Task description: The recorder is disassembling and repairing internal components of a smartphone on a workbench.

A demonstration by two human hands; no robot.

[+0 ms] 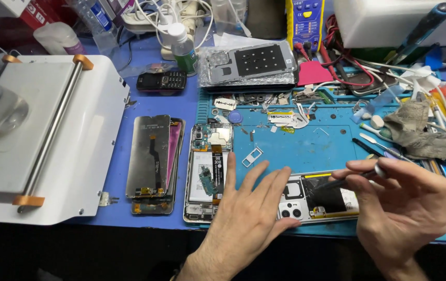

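On the blue mat (311, 148), left hand (249, 208) flat steadies the fragile opened phone (316, 200); right hand (405, 208) fingers pinch probably a screwdriver (355, 178).

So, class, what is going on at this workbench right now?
A person is working on an opened phone lying on a blue mat. The left hand lies flat, pressing on the phone's camera end, while the right hand pinches a thin tool whose tip touches the inside. Another opened phone and loose screens lie to the left, beside a white machine.
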